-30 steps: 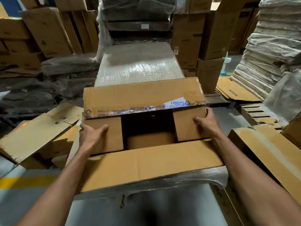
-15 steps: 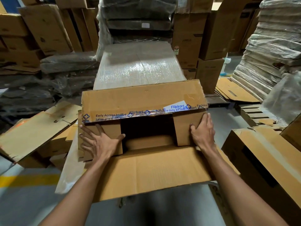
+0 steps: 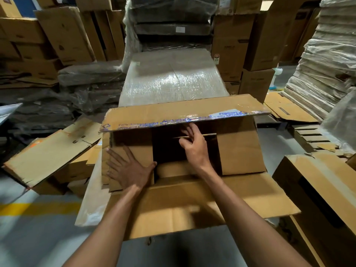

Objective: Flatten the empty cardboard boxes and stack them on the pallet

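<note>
The inside of the cardboard box (image 3: pixel 240 151) is mostly dark. Only a pale strip of its bottom shows between the two arms, and what the box sits on is hidden, apart from a plastic sheet (image 3: pixel 92 199) sticking out on its left side. The print on the blue tape (image 3: pixel 192 119) along the far flap (image 3: pixel 183 110) is smeared and only partly readable. The right hand (image 3: pixel 194 149) is blurred; it reaches into the opening beneath that flap, its fingers (image 3: pixel 189 130) slightly apart and bent at a thin cardboard edge that crosses the gap. Whether they pinch that edge cannot be told. The left hand (image 3: pixel 129 168) lies flat on the left inner flap (image 3: pixel 134 139), fingers spread wide and thumb at the flap's inner edge. Both forearms are cut off by the bottom of the view. The box sits right in front of the person, just before a plastic-wrapped stack (image 3: pixel 173 79), with a flattened box (image 3: pixel 48 153) to its left and another box (image 3: pixel 317 189), cut off at the frame edge, to its right. Its long axis runs left to right across the view and its open top faces up. The far flap leans over the opening, the near flap (image 3: pixel 202 205) lies folded out toward the person, and the right inner flap (image 3: pixel 240 149) lies folded in over the opening.
</note>
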Demonstrator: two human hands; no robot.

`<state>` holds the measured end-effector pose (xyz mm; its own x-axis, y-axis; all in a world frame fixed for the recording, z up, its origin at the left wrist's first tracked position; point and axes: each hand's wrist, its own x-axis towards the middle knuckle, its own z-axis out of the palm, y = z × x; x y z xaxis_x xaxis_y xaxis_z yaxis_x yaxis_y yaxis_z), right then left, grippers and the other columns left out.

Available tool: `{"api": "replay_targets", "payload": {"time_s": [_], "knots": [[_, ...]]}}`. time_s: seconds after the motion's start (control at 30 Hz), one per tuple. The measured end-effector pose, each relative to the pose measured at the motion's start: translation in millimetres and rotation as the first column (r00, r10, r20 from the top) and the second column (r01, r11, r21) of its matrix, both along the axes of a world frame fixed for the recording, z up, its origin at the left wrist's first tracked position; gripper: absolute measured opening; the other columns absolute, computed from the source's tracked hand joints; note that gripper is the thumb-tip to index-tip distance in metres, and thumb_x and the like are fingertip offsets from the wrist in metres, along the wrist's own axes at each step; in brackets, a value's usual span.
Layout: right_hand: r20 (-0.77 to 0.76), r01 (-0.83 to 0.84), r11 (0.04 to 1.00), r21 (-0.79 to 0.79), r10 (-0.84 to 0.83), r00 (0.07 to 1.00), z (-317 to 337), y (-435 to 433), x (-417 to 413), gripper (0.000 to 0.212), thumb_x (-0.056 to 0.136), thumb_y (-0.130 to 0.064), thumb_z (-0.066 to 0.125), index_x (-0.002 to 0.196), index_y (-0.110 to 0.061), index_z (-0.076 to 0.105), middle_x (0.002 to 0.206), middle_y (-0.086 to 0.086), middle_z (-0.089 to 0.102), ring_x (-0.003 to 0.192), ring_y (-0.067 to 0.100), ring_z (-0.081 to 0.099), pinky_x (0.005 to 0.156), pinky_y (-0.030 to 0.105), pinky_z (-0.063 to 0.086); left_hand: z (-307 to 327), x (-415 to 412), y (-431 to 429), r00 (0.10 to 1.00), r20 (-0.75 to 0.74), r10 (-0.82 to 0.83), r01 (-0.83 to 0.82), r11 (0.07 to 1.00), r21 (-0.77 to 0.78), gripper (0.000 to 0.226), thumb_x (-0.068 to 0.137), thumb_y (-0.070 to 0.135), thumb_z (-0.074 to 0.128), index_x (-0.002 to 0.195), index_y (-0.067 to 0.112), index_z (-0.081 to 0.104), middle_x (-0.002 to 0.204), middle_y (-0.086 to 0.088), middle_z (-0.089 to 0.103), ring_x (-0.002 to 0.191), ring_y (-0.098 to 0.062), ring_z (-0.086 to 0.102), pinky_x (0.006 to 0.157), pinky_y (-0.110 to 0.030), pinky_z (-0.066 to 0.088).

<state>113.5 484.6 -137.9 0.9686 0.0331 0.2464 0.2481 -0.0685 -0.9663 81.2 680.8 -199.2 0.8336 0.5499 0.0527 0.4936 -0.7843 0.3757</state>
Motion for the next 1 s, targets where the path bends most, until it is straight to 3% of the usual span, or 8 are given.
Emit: {"api": "replay_targets", "payload": {"time_s": [0.1, 0.2, 0.27, 0.4, 0.53, 0.67, 0.8, 1.0], "knots": [[0.167, 0.093, 0.987, -0.133, -0.07, 0.984, 24.1, 5.5, 11.5, 0.069, 0.094, -0.002, 0.063, 0.156, -0.006, 0.033, 0.152, 0.012, 0.048, 0.133, 0.016, 0.05, 0.111, 0.029, 0.044, -5.8, -2.7, 2.1, 0.997, 0.061, -0.046, 0.047, 0.999, -0.016, 0.136, 0.068, 0.087, 0.063, 0.159, 0.027, -0.019, 0.16, -0.023, -0.034, 0.149, -0.055, -0.005, 0.116, -0.073, 0.009], [0.299, 0.178, 0.913, -0.368, -0.065, 0.952, 43.7, 4.8, 37.6, 0.074, 0.097, -0.011, 0.062, 0.16, -0.01, 0.025, 0.163, 0.01, 0.035, 0.152, 0.024, 0.027, 0.124, 0.036, 0.026, -8.9, -3.1, 3.0, 0.995, 0.081, -0.052, 0.053, 0.998, -0.017, 0.137, 0.067, 0.087, 0.064, 0.159, 0.027, -0.019, 0.16, -0.022, -0.034, 0.149, -0.056, -0.005, 0.115, -0.074, 0.009], [0.392, 0.283, 0.786, -0.549, -0.057, 0.918, 54.9, 3.1, 58.1, 0.078, 0.098, -0.017, 0.059, 0.163, -0.014, 0.016, 0.168, 0.003, 0.023, 0.156, 0.023, 0.014, 0.126, 0.046, 0.02, -9.6, -2.1, 2.8, 0.996, 0.081, -0.047, 0.049, 0.999, -0.02, 0.138, 0.066, 0.087, 0.065, 0.159, 0.028, -0.018, 0.16, -0.022, -0.033, 0.149, -0.056, -0.003, 0.115, -0.074, 0.009], [0.399, 0.35, 0.489, -0.799, -0.003, 0.917, 67.1, 3.8, 93.6, 0.082, 0.098, -0.028, 0.054, 0.164, -0.022, 0.006, 0.171, -0.005, 0.0, 0.158, 0.023, 0.002, 0.123, 0.061, 0.009, -11.6, -0.6, 4.0, 0.996, 0.075, -0.038, 0.04, 0.999, -0.018, 0.139, 0.065, 0.087, 0.066, 0.159, 0.028, -0.019, 0.161, -0.022, -0.032, 0.149, -0.055, -0.002, 0.116, -0.072, 0.011], [0.38, 0.359, 0.317, -0.878, 0.002, 0.925, 69.0, 8.7, 116.8, 0.078, 0.097, -0.027, 0.058, 0.163, -0.022, 0.016, 0.171, -0.006, 0.008, 0.157, 0.026, 0.007, 0.118, 0.069, 0.017, -16.6, 0.8, 6.5, 0.997, 0.06, -0.041, 0.044, 0.998, -0.041, 0.142, 0.066, 0.087, 0.065, 0.154, 0.031, -0.03, 0.156, -0.019, -0.043, 0.149, -0.056, -0.006, 0.116, -0.073, 0.007], [0.288, 0.274, 0.317, -0.908, -0.003, 0.957, 59.9, 14.7, 127.9, 0.068, 0.098, -0.017, 0.057, 0.159, -0.019, 0.026, 0.168, -0.003, 0.019, 0.156, 0.031, 0.011, 0.101, 0.078, 0.034, -20.0, 4.3, 6.9, 0.997, 0.074, -0.032, 0.034, 0.999, -0.029, 0.14, 0.066, 0.087, 0.064, 0.156, 0.03, -0.028, 0.157, -0.02, -0.041, 0.148, -0.057, -0.002, 0.114, -0.073, 0.008], [0.255, 0.231, 0.365, -0.902, 0.016, 0.967, 47.2, 14.8, 139.3, 0.061, 0.096, -0.004, 0.052, 0.153, -0.015, 0.032, 0.161, 0.001, 0.03, 0.154, 0.035, 0.014, 0.091, 0.062, 0.054, -20.5, 8.4, 5.4, 0.997, 0.078, -0.027, 0.029, 0.999, -0.031, 0.139, 0.068, 0.085, 0.064, 0.156, 0.028, -0.026, 0.157, -0.021, -0.04, 0.148, -0.058, 0.0, 0.114, -0.074, 0.009], [0.288, 0.257, 0.398, -0.881, 0.018, 0.958, 33.7, 13.1, 145.8, 0.059, 0.088, 0.007, 0.049, 0.145, -0.01, 0.042, 0.147, 0.007, 0.043, 0.141, 0.037, 0.026, 0.093, 0.048, 0.056, -20.1, 8.6, 3.2, 0.998, 0.061, -0.026, 0.027, 0.999, -0.026, 0.139, 0.068, 0.085, 0.064, 0.157, 0.027, -0.026, 0.157, -0.021, -0.04, 0.148, -0.057, -0.001, 0.113, -0.073, 0.011]]}}
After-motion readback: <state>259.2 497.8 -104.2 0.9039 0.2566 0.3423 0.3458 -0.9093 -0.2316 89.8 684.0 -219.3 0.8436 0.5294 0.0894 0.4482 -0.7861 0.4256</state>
